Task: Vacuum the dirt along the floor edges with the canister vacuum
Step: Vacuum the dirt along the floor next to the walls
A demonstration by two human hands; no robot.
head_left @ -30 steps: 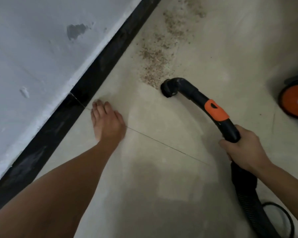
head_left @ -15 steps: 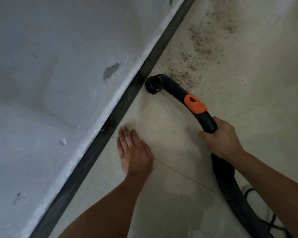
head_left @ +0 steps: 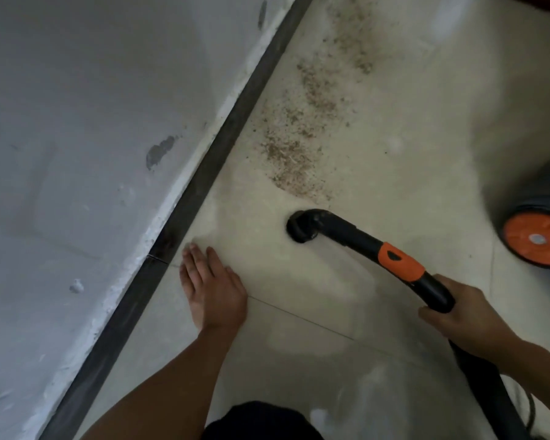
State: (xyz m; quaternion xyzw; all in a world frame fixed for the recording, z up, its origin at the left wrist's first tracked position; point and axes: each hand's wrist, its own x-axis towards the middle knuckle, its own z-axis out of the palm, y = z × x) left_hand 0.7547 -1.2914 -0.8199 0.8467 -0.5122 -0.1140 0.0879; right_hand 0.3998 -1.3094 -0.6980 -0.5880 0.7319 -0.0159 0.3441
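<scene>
nozzle (head_left: 302, 231) pulled off the baseboard (head_left: 200, 185); wand (head_left: 362, 239) points up-left from right hand (head_left: 464, 315).

A plain indoor room, home-like: pale floor tiles (head_left: 410, 122) with a thin grout line (head_left: 299, 315) lie left of the right hand (head_left: 464, 315) gripping the hose handle (head_left: 397, 258). Farther left, a dark skirting board (head_left: 204, 173) foots a chipped white wall (head_left: 77, 122).

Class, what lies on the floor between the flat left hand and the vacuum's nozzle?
Head view: only bare tile between left hand and nozzle.

Head-worn view, close, down at floor (head_left: 410, 147)
</scene>
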